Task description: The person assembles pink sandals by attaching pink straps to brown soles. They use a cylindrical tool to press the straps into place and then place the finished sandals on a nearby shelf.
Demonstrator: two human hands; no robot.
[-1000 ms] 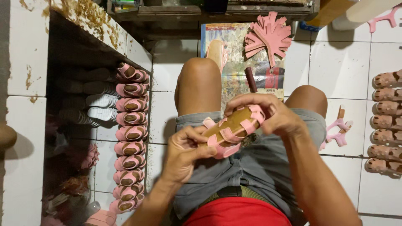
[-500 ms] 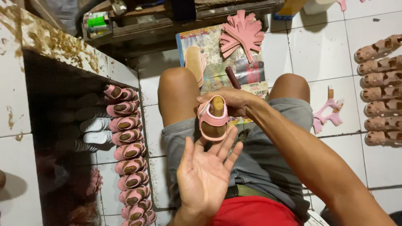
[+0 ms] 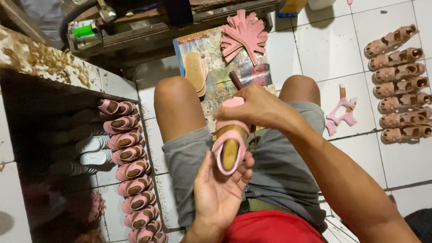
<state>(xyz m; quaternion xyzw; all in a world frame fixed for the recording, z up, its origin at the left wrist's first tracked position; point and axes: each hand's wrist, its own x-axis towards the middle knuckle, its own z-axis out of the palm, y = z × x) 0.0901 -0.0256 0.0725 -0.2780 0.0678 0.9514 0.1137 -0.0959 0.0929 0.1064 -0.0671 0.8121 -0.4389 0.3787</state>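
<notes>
The right hand (image 3: 256, 108) grips the upper end of a small pink sandal (image 3: 229, 144) over the person's lap, while the left hand (image 3: 220, 189) lies open, palm up, under its lower end. Left of the sandal, a row of finished pink sandals (image 3: 128, 166) lines the floor; above it lies a stack of pink cut pieces (image 3: 243, 33).
</notes>
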